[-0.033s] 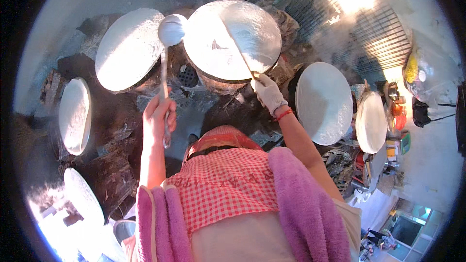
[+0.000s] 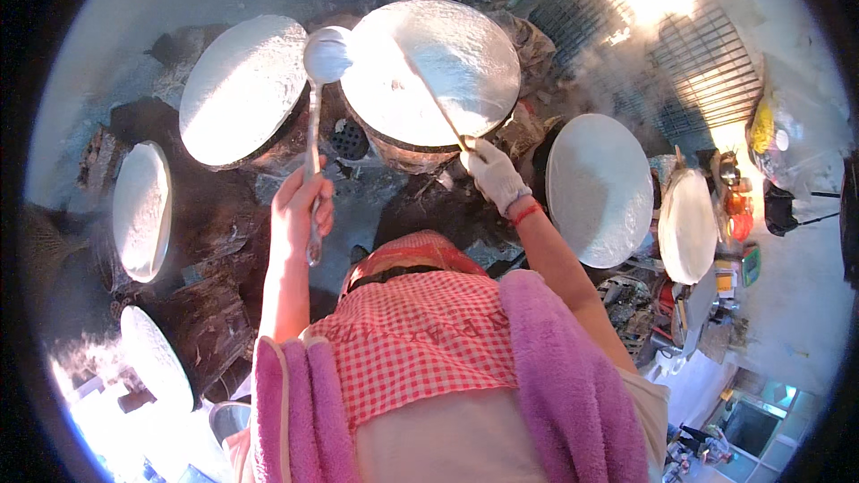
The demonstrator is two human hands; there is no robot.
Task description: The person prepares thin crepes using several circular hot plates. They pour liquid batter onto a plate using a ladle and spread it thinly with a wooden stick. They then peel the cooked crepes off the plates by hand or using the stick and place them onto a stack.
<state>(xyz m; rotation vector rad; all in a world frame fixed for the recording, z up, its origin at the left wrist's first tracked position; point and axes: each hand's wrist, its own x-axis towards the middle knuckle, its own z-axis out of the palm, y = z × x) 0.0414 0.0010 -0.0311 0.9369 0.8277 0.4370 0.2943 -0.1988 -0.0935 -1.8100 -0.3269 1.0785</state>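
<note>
My bare left hand (image 2: 301,206) is closed around the long handle of a ladle (image 2: 327,55). The ladle's round bowl, white inside, hangs between two round white-topped discs. On my right hand (image 2: 492,173) is a white work glove, with a red band at the wrist; its fingers grip the near end of a thin stick (image 2: 429,93). That stick reaches across the large round white surface (image 2: 488,63) in front of me, which sits on a drum-like base. Whether its far end touches the surface I cannot tell because of the glare.
Other white discs surround me: far left (image 2: 242,94), left (image 2: 141,212), lower left (image 2: 154,353), right (image 2: 598,192). A cream disc (image 2: 687,225) stands farther right. Beyond lies a metal grid (image 2: 707,63) under bright light. Steam drifts about. A purple towel (image 2: 573,367) hangs over me.
The ladle and my left hand have shifted slightly right, toward the large white surface. My right hand and the stick look nearly unchanged.
</note>
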